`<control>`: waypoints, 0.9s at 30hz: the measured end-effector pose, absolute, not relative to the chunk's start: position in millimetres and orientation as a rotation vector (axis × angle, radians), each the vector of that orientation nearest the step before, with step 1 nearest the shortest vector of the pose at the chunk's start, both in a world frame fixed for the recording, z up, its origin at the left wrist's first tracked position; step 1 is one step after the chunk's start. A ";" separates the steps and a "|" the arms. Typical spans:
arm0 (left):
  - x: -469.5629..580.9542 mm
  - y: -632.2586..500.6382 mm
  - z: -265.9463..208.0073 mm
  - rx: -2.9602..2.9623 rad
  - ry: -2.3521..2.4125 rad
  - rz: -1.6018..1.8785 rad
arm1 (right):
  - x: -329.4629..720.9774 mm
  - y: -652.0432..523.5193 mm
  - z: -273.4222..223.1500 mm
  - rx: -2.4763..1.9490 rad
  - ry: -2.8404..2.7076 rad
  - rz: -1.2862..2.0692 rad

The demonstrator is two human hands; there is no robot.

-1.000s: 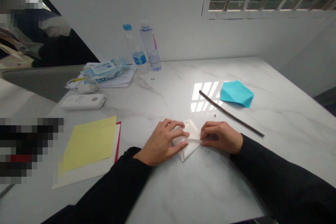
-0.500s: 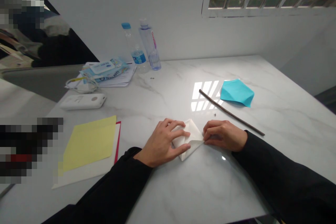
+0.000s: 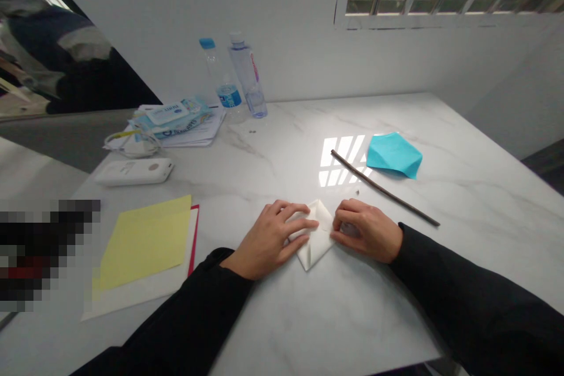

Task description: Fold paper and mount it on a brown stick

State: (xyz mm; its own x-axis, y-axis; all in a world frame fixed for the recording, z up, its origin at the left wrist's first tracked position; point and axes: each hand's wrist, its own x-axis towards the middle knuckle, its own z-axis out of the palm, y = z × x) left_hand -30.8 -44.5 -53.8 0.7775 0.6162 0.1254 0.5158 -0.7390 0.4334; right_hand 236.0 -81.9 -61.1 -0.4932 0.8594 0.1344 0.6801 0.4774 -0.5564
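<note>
A folded piece of white paper [image 3: 318, 247] lies on the marble-patterned table between my two hands, creases showing on its upper side. My left hand [image 3: 275, 238] rests across the paper's left half, fingers spread and stretched out, hiding that side. At the right corner, my right hand [image 3: 368, 229] has its fingers curled in, with thumb and forefinger closed on the paper's edge. Beyond the right hand lies a thin dark brown stick [image 3: 383, 188], set slantwise. Behind the stick sits a creased turquoise paper piece [image 3: 393, 155].
To the left are yellow paper sheets [image 3: 145, 241] over white and red ones. Farther back stand two plastic bottles [image 3: 229, 96], beside a wet-wipes pack [image 3: 176, 120] on papers. A white device [image 3: 134, 171] and a coiled cable [image 3: 132, 144] lie near the table's left edge.
My right hand has moved slightly left, onto the paper. The raised flap at the right corner now lies flatter. My left thumb has drawn in toward the fingers.
</note>
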 end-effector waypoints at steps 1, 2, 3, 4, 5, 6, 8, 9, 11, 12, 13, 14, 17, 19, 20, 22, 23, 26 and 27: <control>-30.6 -44.8 -54.1 2.593 0.863 0.374 | 235.9 -81.7 -61.0 -1.292 -2.324 0.613; -30.4 -45.1 -54.2 2.593 0.863 0.379 | 236.6 -81.1 -61.0 -1.291 -2.318 0.616; -30.3 -45.3 -54.2 2.593 0.865 0.382 | 238.1 -80.1 -61.0 -1.279 -2.316 0.630; -30.3 -45.6 -54.1 2.593 0.867 0.384 | 240.5 -78.7 -61.0 -1.253 -2.318 0.656; -30.2 -45.8 -54.0 2.593 0.872 0.386 | 243.6 -76.9 -61.0 -1.217 -2.322 0.690; -30.1 -46.2 -53.8 2.593 0.878 0.387 | 247.4 -75.0 -60.9 -1.177 -2.329 0.727; -29.8 -47.3 -53.4 2.594 0.894 0.389 | 255.5 -71.0 -60.6 -1.110 -2.341 0.786; -29.5 -48.1 -53.4 2.596 0.903 0.391 | 259.3 -69.3 -60.3 -1.088 -2.347 0.802; -28.7 -50.0 -53.7 2.607 0.917 0.387 | 265.1 -66.9 -59.4 -1.056 -2.363 0.807; -28.2 -51.1 -54.1 2.615 0.922 0.386 | 267.0 -66.3 -59.0 -1.043 -2.374 0.795; -27.7 -52.1 -54.4 2.624 0.927 0.385 | 268.1 -66.2 -58.7 -1.034 -2.387 0.773; -27.1 -53.2 -54.7 2.636 0.932 0.388 | 268.6 -66.4 -58.5 -1.032 -2.398 0.742; -25.6 -55.6 -54.9 2.692 0.931 0.417 | 267.5 -68.4 -59.7 -1.083 -2.407 0.634; -24.7 -56.8 -54.4 2.732 0.907 0.429 | 265.7 -70.1 -61.6 -1.133 -2.380 0.601; -24.3 -57.4 -54.0 2.746 0.894 0.425 | 264.9 -71.1 -62.7 -1.157 -2.358 0.599; -22.7 -59.4 -53.1 2.756 0.887 0.401 | 263.3 -73.9 -64.7 -1.216 -2.295 0.614; -21.5 -60.9 -52.6 2.754 0.899 0.386 | 262.6 -76.3 -65.4 -1.259 -2.253 0.622; -15.5 -67.7 -50.6 2.747 0.996 0.349 | 259.4 -88.8 -65.8 -1.405 -2.098 0.649; -12.7 -70.5 -49.8 2.746 1.046 0.339 | 257.4 -94.6 -65.2 -1.443 -2.044 0.657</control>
State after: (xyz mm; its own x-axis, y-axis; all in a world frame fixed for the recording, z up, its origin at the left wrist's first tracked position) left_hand -12.7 -70.5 -49.8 0.7262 0.6717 0.1465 0.6299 -0.7355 0.2497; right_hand 257.4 -94.6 -65.2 -0.2743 0.9492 0.1542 0.6813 0.3050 -0.6654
